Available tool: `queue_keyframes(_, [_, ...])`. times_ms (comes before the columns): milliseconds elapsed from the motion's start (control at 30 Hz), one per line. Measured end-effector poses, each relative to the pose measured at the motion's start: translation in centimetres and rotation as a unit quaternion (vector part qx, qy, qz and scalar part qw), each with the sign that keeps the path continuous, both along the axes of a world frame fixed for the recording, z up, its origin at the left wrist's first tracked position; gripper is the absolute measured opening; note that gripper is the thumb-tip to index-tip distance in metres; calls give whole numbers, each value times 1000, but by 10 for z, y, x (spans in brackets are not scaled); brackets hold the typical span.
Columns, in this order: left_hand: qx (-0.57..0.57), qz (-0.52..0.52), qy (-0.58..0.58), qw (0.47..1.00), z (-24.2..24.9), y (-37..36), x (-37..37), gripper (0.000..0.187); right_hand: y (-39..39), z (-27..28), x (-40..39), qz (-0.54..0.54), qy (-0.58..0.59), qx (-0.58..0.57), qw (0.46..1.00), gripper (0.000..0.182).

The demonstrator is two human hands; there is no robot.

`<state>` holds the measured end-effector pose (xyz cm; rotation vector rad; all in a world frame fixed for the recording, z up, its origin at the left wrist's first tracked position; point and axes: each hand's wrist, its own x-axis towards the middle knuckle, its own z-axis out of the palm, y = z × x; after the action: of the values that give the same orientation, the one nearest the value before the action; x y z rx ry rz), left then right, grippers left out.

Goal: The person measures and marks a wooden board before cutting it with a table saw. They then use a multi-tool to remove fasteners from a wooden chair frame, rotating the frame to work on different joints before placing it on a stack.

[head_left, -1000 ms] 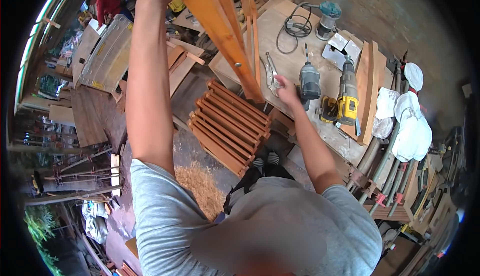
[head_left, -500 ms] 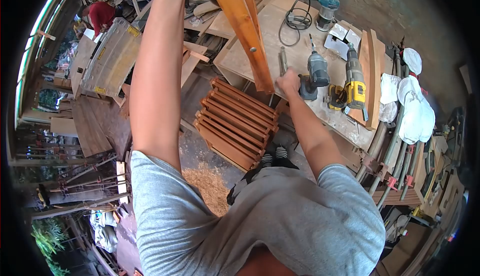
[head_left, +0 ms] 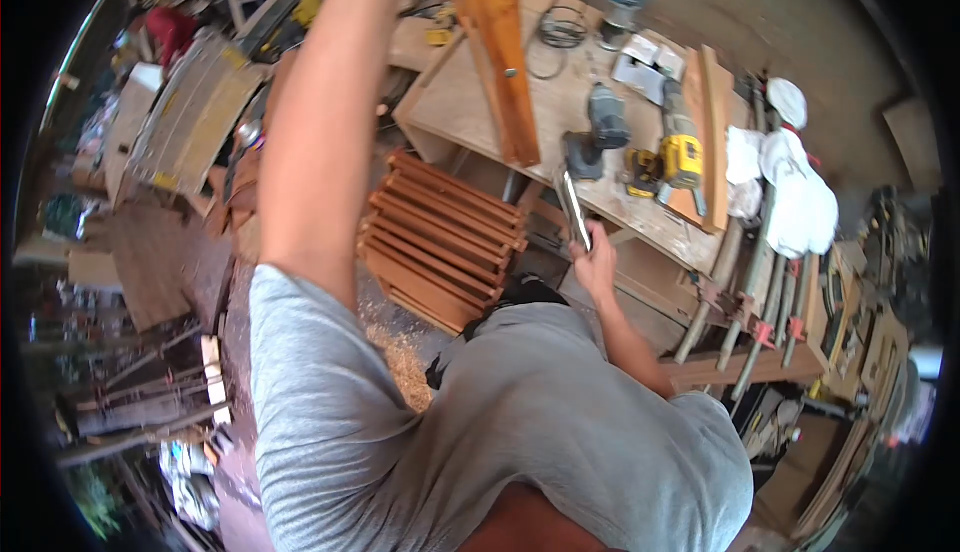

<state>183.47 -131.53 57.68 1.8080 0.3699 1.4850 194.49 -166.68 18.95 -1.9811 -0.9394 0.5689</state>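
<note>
My right hand (head_left: 597, 264) is closed round one end of a slim metal tool (head_left: 573, 207), held beside the front edge of the workbench (head_left: 560, 62). My left arm reaches up past the top of the view, so its hand is out of sight. Near that arm a long varnished wooden piece (head_left: 503, 62) with a round metal fastener hangs down in front of the bench. Below it, a stack of slatted wooden parts (head_left: 440, 237) rests low on the floor.
A grey drill (head_left: 606, 117), a yellow and black drill (head_left: 681, 142) and a teal power tool (head_left: 622, 7) are on the bench. White gloves (head_left: 800, 192) and metal clamps (head_left: 745, 322) stand at the right. A person in red (head_left: 170, 32) is at the far left.
My right hand has lifted the metal tool off the bench and brought it towards my body. The view has shifted, and my left hand remains out of view.
</note>
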Motion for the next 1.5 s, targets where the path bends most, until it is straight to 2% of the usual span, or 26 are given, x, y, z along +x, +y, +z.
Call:
queue_keyframes(100, [-4,-16,-5,1000,-2,-1,11,49,-70,-18,13,-50,20,-42,998,40])
queue_keyframes(167, [1,-25,-8,1000,0,-3,19,50,-112,-67,30,-115,31,34,992,41])
queue_keyframes(233, [16,-40,-10,999,2,-4,25,50,-129,-75,46,-206,101,49,972,42])
queue_keyframes(300, [24,-49,-11,998,1,-9,27,50,-125,-77,70,-247,96,164,950,41])
queue_keyframes(400, [29,-68,-7,997,1,-15,29,50,-100,-54,118,-280,60,113,951,37])
queue_keyframes(500, [34,-103,-3,994,4,-14,23,51,-74,-61,170,-303,-49,71,949,38])
queue_keyframes(633, [43,-153,24,987,7,-10,11,51,-34,-44,201,-305,-92,78,945,46])
queue_keyframes(667, [45,-152,27,987,7,-11,11,52,-27,-28,202,-309,-21,55,949,45])
queue_keyframes(733, [56,-118,15,991,4,-24,17,51,-11,-39,218,-315,-63,107,941,46])
queue_keyframes(767, [30,-120,-15,992,5,-31,21,51,-6,-45,229,-302,-101,95,943,47])
queue_keyframes(867, [38,-112,-4,993,5,-28,23,50,9,-36,242,-315,-156,-8,936,46])
queue_keyframes(1000, [27,-105,-3,994,6,-30,26,50,20,-29,244,-328,-114,-24,937,47])
queue_keyframes(1200, [51,-85,12,995,5,-28,25,52,20,-27,236,-276,-227,-11,934,45])
queue_keyframes(1367, [32,-105,-9,994,4,-30,26,54,19,-41,228,-266,-313,-20,912,50])
queue_keyframes(1467, [38,-98,-11,994,3,-26,26,54,20,-54,222,-257,-410,-30,874,51])
queue_keyframes(1500, [32,-104,-14,994,3,-28,27,54,20,-55,223,-254,-403,-33,878,51])
